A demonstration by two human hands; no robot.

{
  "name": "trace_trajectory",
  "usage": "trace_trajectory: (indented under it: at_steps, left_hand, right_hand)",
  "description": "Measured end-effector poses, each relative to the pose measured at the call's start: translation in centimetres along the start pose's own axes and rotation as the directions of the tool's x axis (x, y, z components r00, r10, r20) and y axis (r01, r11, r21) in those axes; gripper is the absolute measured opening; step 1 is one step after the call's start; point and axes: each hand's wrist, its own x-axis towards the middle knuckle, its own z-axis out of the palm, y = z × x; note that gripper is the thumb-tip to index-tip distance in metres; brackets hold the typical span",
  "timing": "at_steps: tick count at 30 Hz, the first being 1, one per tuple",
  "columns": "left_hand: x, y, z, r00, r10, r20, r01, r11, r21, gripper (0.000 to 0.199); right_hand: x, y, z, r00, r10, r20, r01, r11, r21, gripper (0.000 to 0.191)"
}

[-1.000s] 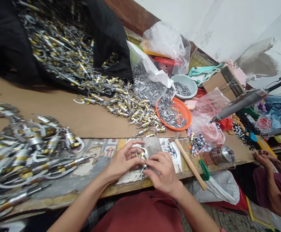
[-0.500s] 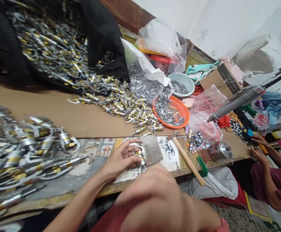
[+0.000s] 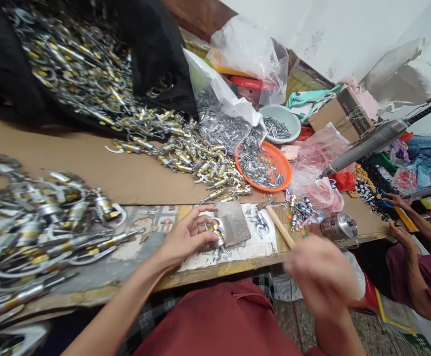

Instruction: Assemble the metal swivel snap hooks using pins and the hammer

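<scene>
My left hand (image 3: 191, 233) pinches a metal hook fitting with a gold band (image 3: 219, 236) between thumb and fingers, beside a flat grey metal block (image 3: 233, 221) at the bench edge. Small metal links lie just below that fitting. My right hand (image 3: 323, 274), smeared by motion, is over the lower end of the wooden handle of a hammer (image 3: 279, 226). Whether its fingers are closed on the handle cannot be made out. The hammer head rests on the bench. Between block and hammer, blue-and-silver fittings (image 3: 260, 225) lie on white paper.
Similar fittings are heaped at the left (image 3: 45, 217) and spill from a black bag (image 3: 163, 59). Small metal parts fill an orange tray (image 3: 287, 170) and a pale bowl (image 3: 293, 121). A grey electric screwdriver (image 3: 367, 146) hangs at right, near a metal cup (image 3: 339, 227) and a co-worker's hands (image 3: 399, 212).
My right hand has moved right, from in front of my body to the hammer handle. My left hand keeps its hold on the fitting.
</scene>
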Motion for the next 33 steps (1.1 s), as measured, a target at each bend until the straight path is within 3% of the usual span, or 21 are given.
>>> trace_trajectory:
  at_steps: [2, 4, 8, 12, 16, 21, 24, 27, 30, 33]
  left_hand:
    - [0.1, 0.0, 0.1, 1.000, 0.005, -0.002, -0.005, 1.000, -0.005, 0.055]
    - [0.1, 0.0, 0.0, 1.000, 0.001, 0.000, -0.001, 1.000, -0.008, 0.055]
    - [0.1, -0.1, -0.2, 1.000, -0.009, 0.023, 0.009, 1.000, -0.026, 0.055]
    - [0.1, -0.2, -0.3, 0.999, -0.015, 0.033, 0.016, 1.000, -0.023, 0.054]
    - [0.3, -0.1, -0.3, 0.999, -0.014, 0.046, 0.015, 1.000, -0.015, 0.054]
    - [0.3, -0.3, -0.4, 0.999, -0.017, 0.044, 0.017, 1.000, -0.010, 0.055]
    - [0.4, -0.6, -0.5, 0.998, -0.005, 0.055, 0.006, 1.000, -0.009, 0.057]
    - [0.5, -0.8, -0.5, 0.998, -0.013, 0.054, 0.014, 1.000, -0.016, 0.057]
    - [0.5, -0.8, -0.6, 0.998, -0.035, 0.054, 0.036, 0.999, -0.016, 0.056]
    - [0.5, -0.7, -0.6, 0.998, -0.025, 0.055, 0.025, 1.000, -0.007, 0.054]
  right_hand:
    - [3.5, 3.8, 2.6, 1.000, 0.001, 0.031, 0.000, 1.000, -0.024, 0.019]
    - [5.1, 7.3, 5.7, 0.986, 0.038, 0.161, -0.015, 0.989, -0.144, 0.021]
    - [3.8, 10.8, 9.8, 0.955, 0.114, 0.272, -0.012, 0.937, -0.349, 0.031]
    - [3.3, 10.3, 10.4, 0.955, 0.165, 0.246, -0.051, 0.910, -0.412, 0.034]
    - [5.7, 9.8, 11.0, 0.972, 0.007, 0.233, 0.073, 0.940, -0.334, 0.034]
    - [9.5, 9.9, 13.4, 0.882, -0.071, 0.466, 0.268, 0.889, -0.371, 0.028]
    - [9.9, 9.8, 13.6, 0.859, -0.081, 0.506, 0.300, 0.880, -0.367, 0.026]
    - [8.5, 9.7, 12.8, 0.891, -0.018, 0.454, 0.235, 0.874, -0.426, 0.022]
    - [6.5, 9.8, 12.0, 0.928, 0.117, 0.355, 0.075, 0.872, -0.483, 0.024]
    - [5.1, 10.0, 12.0, 0.943, 0.178, 0.282, -0.048, 0.910, -0.412, 0.031]
